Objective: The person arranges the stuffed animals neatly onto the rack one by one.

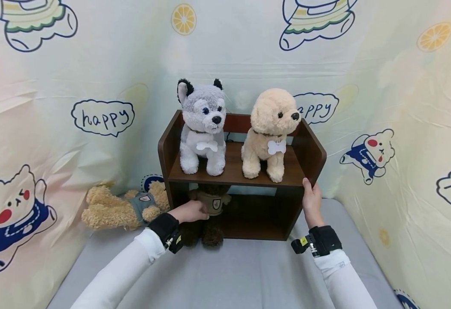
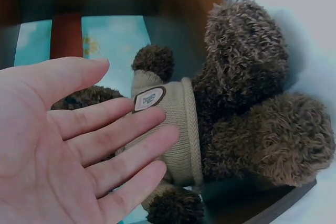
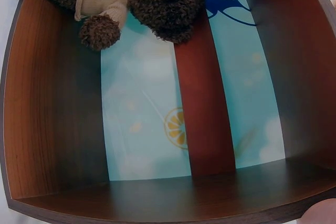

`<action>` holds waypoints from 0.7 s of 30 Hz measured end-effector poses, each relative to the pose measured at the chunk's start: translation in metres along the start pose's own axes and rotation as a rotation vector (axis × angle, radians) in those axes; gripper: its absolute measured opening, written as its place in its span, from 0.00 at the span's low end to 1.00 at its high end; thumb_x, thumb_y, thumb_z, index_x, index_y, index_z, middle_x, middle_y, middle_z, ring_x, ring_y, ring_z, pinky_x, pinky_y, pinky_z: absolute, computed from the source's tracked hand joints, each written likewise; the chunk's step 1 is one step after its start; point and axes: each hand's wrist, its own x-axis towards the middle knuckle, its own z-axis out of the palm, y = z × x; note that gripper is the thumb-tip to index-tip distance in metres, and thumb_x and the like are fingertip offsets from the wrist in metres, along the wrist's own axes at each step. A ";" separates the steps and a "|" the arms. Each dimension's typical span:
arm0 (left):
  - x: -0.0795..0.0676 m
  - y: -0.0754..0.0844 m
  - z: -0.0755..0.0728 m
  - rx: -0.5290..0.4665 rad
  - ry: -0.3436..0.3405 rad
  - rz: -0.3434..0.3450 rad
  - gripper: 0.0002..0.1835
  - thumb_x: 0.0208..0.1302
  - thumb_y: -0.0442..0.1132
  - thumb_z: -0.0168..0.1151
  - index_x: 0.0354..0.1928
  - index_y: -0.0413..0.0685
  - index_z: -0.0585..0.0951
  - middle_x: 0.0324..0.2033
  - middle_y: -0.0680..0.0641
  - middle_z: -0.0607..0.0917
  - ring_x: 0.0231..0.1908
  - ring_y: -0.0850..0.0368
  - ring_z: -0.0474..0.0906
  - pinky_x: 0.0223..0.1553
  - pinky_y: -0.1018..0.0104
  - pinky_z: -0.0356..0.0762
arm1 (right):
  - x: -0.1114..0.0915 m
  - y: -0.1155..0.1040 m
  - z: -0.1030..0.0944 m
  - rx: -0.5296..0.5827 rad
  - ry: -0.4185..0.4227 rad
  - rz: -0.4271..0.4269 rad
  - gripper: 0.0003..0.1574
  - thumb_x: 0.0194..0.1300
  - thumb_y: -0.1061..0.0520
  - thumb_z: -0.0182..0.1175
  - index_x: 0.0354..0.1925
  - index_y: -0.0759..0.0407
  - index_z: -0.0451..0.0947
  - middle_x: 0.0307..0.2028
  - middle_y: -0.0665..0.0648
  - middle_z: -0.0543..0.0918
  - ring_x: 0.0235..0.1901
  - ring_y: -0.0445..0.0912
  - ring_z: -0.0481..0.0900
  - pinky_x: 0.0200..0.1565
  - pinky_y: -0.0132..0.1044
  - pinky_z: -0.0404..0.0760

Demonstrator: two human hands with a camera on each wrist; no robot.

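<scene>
A dark brown teddy bear in a beige sweater sits in the lower left compartment of a brown wooden shelf, its feet past the front edge. My left hand is at the bear's front; in the left wrist view its fingers are straight and lie over the sweater. My right hand holds the front edge of the shelf's right side panel, thumb on the edge, other fingers mostly hidden. In the right wrist view only a fingertip shows at the lower right corner.
A grey-and-white plush husky and a cream plush dog sit on the upper board, each with a white bone-shaped tag. A light brown teddy bear lies left of the shelf on the grey tabletop. Printed cloth hangs behind and at the sides.
</scene>
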 end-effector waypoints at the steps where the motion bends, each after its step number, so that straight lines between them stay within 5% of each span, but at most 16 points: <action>1: -0.003 0.001 0.000 0.007 -0.005 0.008 0.10 0.61 0.40 0.58 0.39 0.41 0.80 0.34 0.48 0.81 0.33 0.56 0.75 0.36 0.62 0.73 | 0.000 0.000 0.000 -0.001 -0.001 0.004 0.33 0.72 0.42 0.35 0.68 0.57 0.50 0.66 0.57 0.57 0.63 0.51 0.53 0.65 0.51 0.47; 6: -0.013 0.004 -0.001 0.040 -0.012 0.028 0.13 0.61 0.39 0.58 0.45 0.38 0.79 0.41 0.44 0.81 0.38 0.54 0.77 0.40 0.60 0.75 | 0.001 -0.001 -0.001 -0.006 -0.002 0.018 0.34 0.72 0.42 0.35 0.68 0.56 0.49 0.67 0.56 0.57 0.63 0.50 0.53 0.65 0.51 0.47; 21: -0.033 0.006 0.002 0.077 -0.070 0.031 0.12 0.60 0.40 0.59 0.44 0.43 0.79 0.32 0.49 0.83 0.31 0.61 0.76 0.36 0.63 0.75 | 0.001 0.001 -0.001 -0.015 -0.004 0.021 0.34 0.72 0.42 0.36 0.68 0.57 0.49 0.67 0.57 0.56 0.64 0.50 0.52 0.65 0.50 0.46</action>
